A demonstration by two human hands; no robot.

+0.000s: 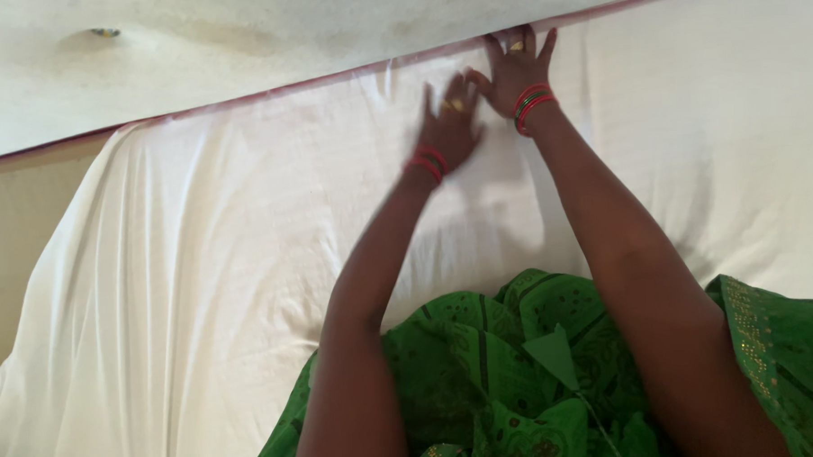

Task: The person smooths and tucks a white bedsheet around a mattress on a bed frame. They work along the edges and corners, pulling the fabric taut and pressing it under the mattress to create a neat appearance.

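Observation:
A white bedsheet point(200, 263) covers a mattress that fills most of the head view. Both my arms reach forward over it. My left hand point(450, 123) lies flat on the sheet, fingers spread, a ring on one finger and red and green bangles at the wrist. My right hand point(513, 67) is a little farther, at the sheet's far edge where it meets the wall, fingers spread and fingertips pressed into the seam. It wears a ring and the same kind of bangles. Neither hand holds anything.
A pale wall point(283, 35) runs along the far edge of the bed, with a thin red strip point(267, 94) at the seam. Green patterned cloth point(520, 378) of my clothing lies over the near part. A beige floor point(10, 233) shows at left.

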